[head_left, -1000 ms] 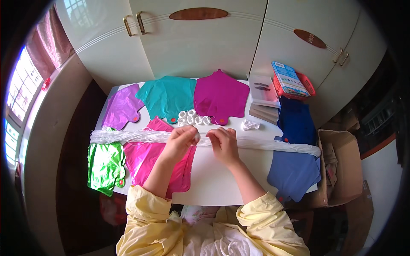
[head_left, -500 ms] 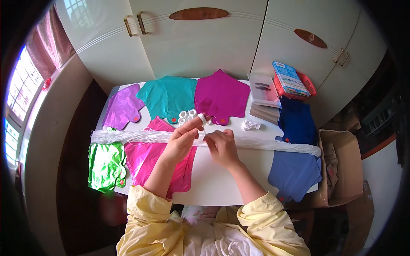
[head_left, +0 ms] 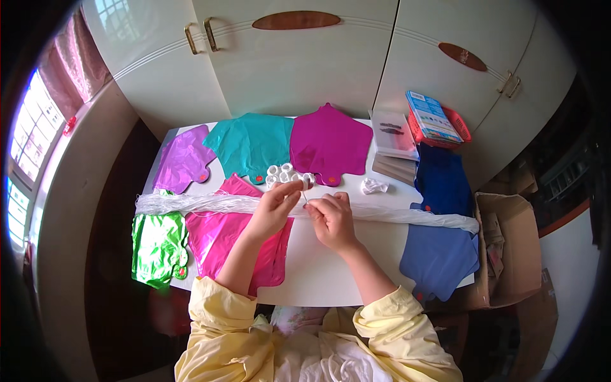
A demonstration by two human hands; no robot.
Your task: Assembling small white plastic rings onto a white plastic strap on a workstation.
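I see the left hand pinched shut on a thin white string — the right hand curls over the long white string bundle lying across the white table, just below small white rings and foil balloons.

Bright window daylight, fisheye-bent dark rim

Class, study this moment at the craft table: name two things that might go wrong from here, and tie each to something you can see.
1. The left hand and right hand pinch one thin strand over the long white bundle of strings; pulling it may tangle the rest.
2. The blue foil balloon hangs over the table edge beside the cardboard box; a nudge might send it sliding off.
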